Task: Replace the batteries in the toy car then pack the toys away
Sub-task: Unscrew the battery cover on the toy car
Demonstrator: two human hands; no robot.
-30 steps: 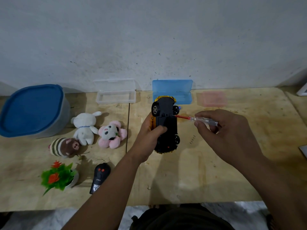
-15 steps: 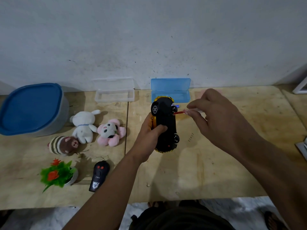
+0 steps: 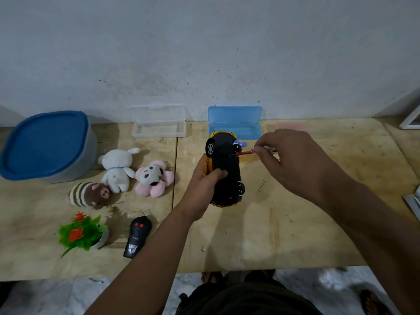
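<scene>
We are gripping the upturned toy car in our left hand, near the tabletop's far edge, while our right hand is pinching a screwdriver against its underside. Plush toys and the remote are lying toward the left edge, before a white wall.

A: How does the toy car sit?
B: Turned over, black underside and wheels up, yellow body showing at the edges; nose toward twelve o'clock; the left hand grips its nine o'clock flank.
A: And the screwdriver?
B: Red shaft, clear handle; it comes in from three o'clock, its tip touching the underside near the front wheel; the right hand pinches the handle.
A: The other toys?
B: At nine o'clock of the car: a white plush, a pink plush, a striped brown plush; the black remote lies at seven o'clock.
</scene>
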